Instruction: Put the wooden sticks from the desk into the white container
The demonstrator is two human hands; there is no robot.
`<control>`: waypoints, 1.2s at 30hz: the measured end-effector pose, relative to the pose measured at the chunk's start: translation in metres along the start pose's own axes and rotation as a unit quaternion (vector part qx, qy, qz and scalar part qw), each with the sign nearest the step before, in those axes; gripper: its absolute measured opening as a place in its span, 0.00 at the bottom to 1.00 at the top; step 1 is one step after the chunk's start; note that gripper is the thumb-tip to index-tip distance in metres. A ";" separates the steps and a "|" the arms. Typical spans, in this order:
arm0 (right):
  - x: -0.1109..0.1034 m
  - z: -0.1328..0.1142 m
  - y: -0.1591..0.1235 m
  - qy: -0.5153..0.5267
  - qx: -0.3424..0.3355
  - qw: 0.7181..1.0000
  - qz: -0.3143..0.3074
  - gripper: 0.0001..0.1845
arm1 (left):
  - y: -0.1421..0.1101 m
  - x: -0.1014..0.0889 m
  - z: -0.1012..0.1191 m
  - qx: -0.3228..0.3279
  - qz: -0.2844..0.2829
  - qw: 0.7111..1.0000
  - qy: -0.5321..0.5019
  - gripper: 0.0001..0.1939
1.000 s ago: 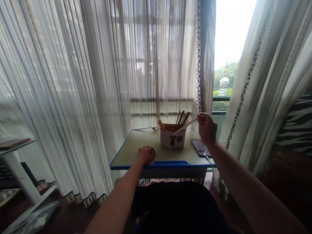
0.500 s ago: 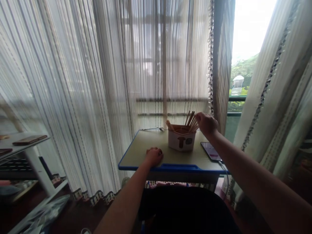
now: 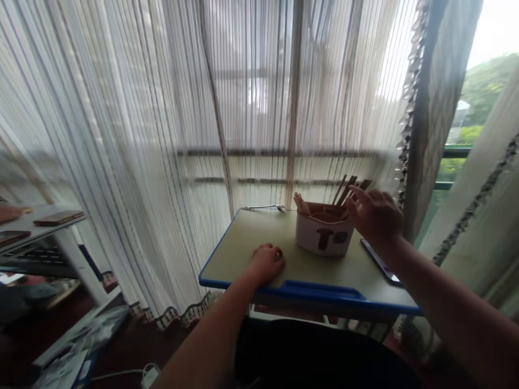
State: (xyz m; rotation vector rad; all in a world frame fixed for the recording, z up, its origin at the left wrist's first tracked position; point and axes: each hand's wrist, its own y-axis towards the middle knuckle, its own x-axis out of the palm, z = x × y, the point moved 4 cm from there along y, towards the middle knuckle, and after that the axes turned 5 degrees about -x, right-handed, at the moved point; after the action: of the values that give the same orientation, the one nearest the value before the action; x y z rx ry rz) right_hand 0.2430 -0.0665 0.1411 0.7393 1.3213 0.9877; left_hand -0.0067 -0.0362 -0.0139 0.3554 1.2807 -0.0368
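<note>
A white container (image 3: 308, 237) with a brown rim and a dark mushroom-like picture stands on the desk (image 3: 239, 243). Several chopsticks (image 3: 344, 190) lean up out of its right side. A bundle of thin pale sticks (image 3: 300, 204) pokes out at its left. My right hand (image 3: 377, 216) is over the container's right edge, beside the chopsticks, with thumb and index finger apart and nothing visible between them. My left hand (image 3: 268, 263) rests on the desk left of the container, its fingers curled in a loose fist.
A phone (image 3: 380, 260) lies on the desk's right, under my right forearm. A thin metallic item (image 3: 279, 208) lies along the back edge. Sheer curtains (image 3: 259, 124) hang right behind the desk. At far left, a white table (image 3: 36, 229) holds a brown flat case (image 3: 59, 218).
The view has shifted, so the desk and container appear farther right. My right hand's fingers have spread from a pinch at the sticks. My left hand stays on the desk.
</note>
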 end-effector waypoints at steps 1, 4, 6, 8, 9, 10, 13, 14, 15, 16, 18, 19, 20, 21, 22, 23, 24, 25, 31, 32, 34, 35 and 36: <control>0.001 -0.012 -0.002 0.028 -0.023 0.999 0.016 0.21 | 0.006 0.000 -0.010 -0.009 -0.012 1.000 0.002 0.21; 0.016 -0.060 -0.013 0.162 -0.102 0.981 0.007 0.17 | 0.027 -0.006 -0.050 -0.091 -0.023 0.995 0.042 0.28; 0.036 -0.096 -0.019 0.248 -0.119 0.961 -0.031 0.16 | 0.042 -0.010 -0.078 -0.144 -0.032 0.987 0.066 0.31; 0.066 -0.130 -0.023 0.294 -0.096 0.946 -0.093 0.18 | 0.056 -0.009 -0.101 -0.172 -0.049 0.980 0.081 0.34; 0.084 -0.145 -0.025 0.303 -0.083 0.941 -0.122 0.20 | 0.063 -0.008 -0.110 -0.182 -0.054 0.978 0.088 0.35; 0.102 -0.158 -0.026 0.304 -0.076 0.938 -0.150 0.22 | 0.070 -0.006 -0.118 -0.190 -0.056 0.976 0.093 0.35; 0.157 -0.185 -0.028 0.254 -0.049 0.942 -0.215 0.28 | 0.089 0.002 -0.136 -0.209 -0.053 0.971 0.103 0.38; 0.174 -0.191 -0.029 0.229 -0.038 0.946 -0.224 0.29 | 0.095 0.005 -0.140 -0.213 -0.053 0.970 0.104 0.39; 0.189 -0.195 -0.029 0.206 -0.030 0.950 -0.232 0.30 | 0.101 0.008 -0.144 -0.219 -0.054 0.969 0.104 0.40; 0.203 -0.200 -0.029 0.184 -0.025 0.953 -0.238 0.30 | 0.107 0.010 -0.148 -0.220 -0.054 0.968 0.104 0.41; 0.229 -0.210 -0.026 0.156 -0.036 0.955 -0.249 0.29 | 0.118 0.014 -0.154 -0.220 -0.055 0.968 0.105 0.43; 0.240 -0.216 -0.023 0.149 -0.055 0.955 -0.251 0.29 | 0.124 0.016 -0.157 -0.216 -0.054 0.969 0.105 0.43; 0.251 -0.222 -0.019 0.145 -0.075 0.954 -0.251 0.29 | 0.129 0.017 -0.160 -0.212 -0.053 0.970 0.107 0.43; 0.261 -0.228 -0.013 0.142 -0.089 0.954 -0.250 0.28 | 0.135 0.018 -0.162 -0.208 -0.052 0.971 0.108 0.43; 0.271 -0.231 -0.008 0.138 -0.091 0.955 -0.248 0.28 | 0.142 0.019 -0.165 -0.203 -0.051 0.972 0.110 0.42; 0.280 -0.233 -0.002 0.132 -0.081 0.957 -0.246 0.27 | 0.148 0.020 -0.167 -0.198 -0.050 0.973 0.111 0.41; 0.290 -0.233 0.004 0.124 -0.061 0.960 -0.242 0.27 | 0.154 0.020 -0.169 -0.193 -0.050 0.973 0.113 0.41; 0.299 -0.232 0.009 0.116 -0.038 0.964 -0.237 0.26 | 0.160 0.021 -0.171 -0.187 -0.051 0.974 0.115 0.40; 0.344 -0.227 0.028 0.093 -0.011 0.963 -0.253 0.24 | 0.183 0.027 -0.182 -0.163 -0.033 0.978 0.124 0.38; 0.349 -0.229 0.031 0.094 -0.013 0.961 -0.260 0.23 | 0.184 0.027 -0.183 -0.159 -0.028 0.979 0.125 0.38; 0.355 -0.233 0.035 0.096 -0.015 0.959 -0.267 0.22 | 0.184 0.029 -0.184 -0.160 -0.026 0.978 0.129 0.38; 0.357 -0.234 0.036 0.096 -0.016 0.958 -0.270 0.22 | 0.184 0.029 -0.185 -0.163 -0.026 0.978 0.131 0.38; 0.357 -0.236 0.037 0.094 -0.016 0.956 -0.276 0.21 | 0.184 0.030 -0.185 -0.165 -0.031 0.977 0.134 0.38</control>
State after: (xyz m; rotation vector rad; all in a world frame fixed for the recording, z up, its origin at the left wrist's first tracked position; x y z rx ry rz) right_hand -0.0055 0.2486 -0.0126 0.2235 1.5587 0.6316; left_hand -0.1293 0.1948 -0.0420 0.0349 1.5356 0.1752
